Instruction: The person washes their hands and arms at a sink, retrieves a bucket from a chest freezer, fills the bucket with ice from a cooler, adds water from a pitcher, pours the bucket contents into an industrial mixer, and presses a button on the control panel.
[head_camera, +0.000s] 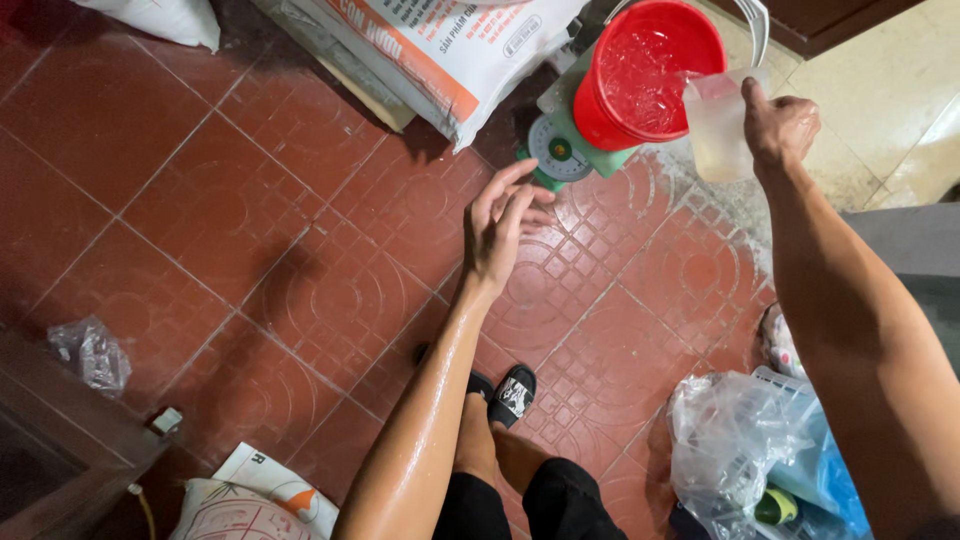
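Cup at one o'clock, right hand clamped round it, tipped at the red bucket on the scale. Left hand hovers, fingers spread, holding nothing. Best to pour slowly with the dial in sight.

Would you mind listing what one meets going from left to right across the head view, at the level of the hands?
Crumpled clear bag → left hand, open above the tiles → green dial scale → red bucket on the scale → clear plastic cup tipped at the bucket's rim → right hand holding the cup.
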